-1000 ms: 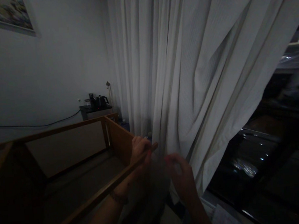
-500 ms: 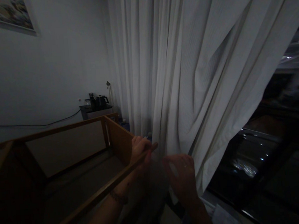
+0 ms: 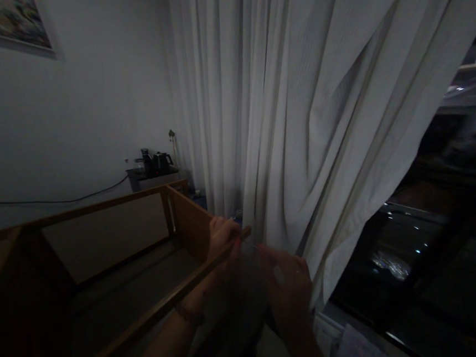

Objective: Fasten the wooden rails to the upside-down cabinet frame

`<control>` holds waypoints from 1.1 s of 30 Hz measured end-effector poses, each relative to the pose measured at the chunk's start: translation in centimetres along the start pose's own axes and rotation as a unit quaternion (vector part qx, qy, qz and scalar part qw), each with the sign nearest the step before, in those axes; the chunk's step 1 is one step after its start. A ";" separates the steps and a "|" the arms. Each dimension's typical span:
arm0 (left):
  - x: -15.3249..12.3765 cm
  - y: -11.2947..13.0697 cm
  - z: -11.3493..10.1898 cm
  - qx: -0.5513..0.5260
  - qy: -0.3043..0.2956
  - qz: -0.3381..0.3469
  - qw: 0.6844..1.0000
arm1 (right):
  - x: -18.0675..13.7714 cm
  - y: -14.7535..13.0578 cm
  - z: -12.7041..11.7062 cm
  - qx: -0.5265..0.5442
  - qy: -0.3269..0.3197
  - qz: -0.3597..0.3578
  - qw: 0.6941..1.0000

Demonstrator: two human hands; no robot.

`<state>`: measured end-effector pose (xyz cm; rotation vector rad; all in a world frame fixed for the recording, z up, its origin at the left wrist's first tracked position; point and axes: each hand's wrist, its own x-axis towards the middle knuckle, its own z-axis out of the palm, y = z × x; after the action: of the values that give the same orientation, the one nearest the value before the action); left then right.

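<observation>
A wooden furniture frame [image 3: 158,310] with long rails and upright panels fills the lower left. My left hand [image 3: 223,236] reaches behind the near rail and is closed around it close to its end. Just to the right, my right hand [image 3: 289,282] is pinched, thumb and forefinger pointing at the rail's end but apart from it. A thin pale sliver shows at those fingertips; in this dim light I cannot make out what it is. A bracelet [image 3: 189,315] circles my left wrist.
A long white curtain [image 3: 290,113] hangs behind my hands. A black kettle [image 3: 161,161] stands on a small cabinet [image 3: 155,180] by the wall. Papers [image 3: 357,348] lie at lower right, near a dark glass surface [image 3: 398,253] with reflections.
My right hand has turned slightly, and its fingertips now point more toward the rail's end. My left hand stays where it was on the rail.
</observation>
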<state>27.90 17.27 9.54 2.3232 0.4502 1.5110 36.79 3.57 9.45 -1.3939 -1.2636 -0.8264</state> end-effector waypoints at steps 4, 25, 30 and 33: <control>0.0 -0.1 0.1 -0.003 0.012 0.002 1.000 | 0.0 -0.2 -0.3 -0.034 -0.011 0.003 0.999; 0.8 0.7 -0.3 0.015 0.046 0.082 0.995 | 0.5 0.7 -1.7 0.343 -0.243 0.356 0.835; 0.9 0.0 0.2 0.011 0.078 0.127 0.989 | 0.6 0.2 -1.3 0.373 -0.264 0.378 0.805; 0.9 -0.7 0.8 0.008 0.094 0.144 0.985 | 0.5 0.2 -0.8 0.377 -0.240 0.399 0.801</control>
<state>28.94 18.23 9.67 2.3462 0.1748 1.8754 37.22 2.90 10.02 -1.2809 -1.0104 0.6105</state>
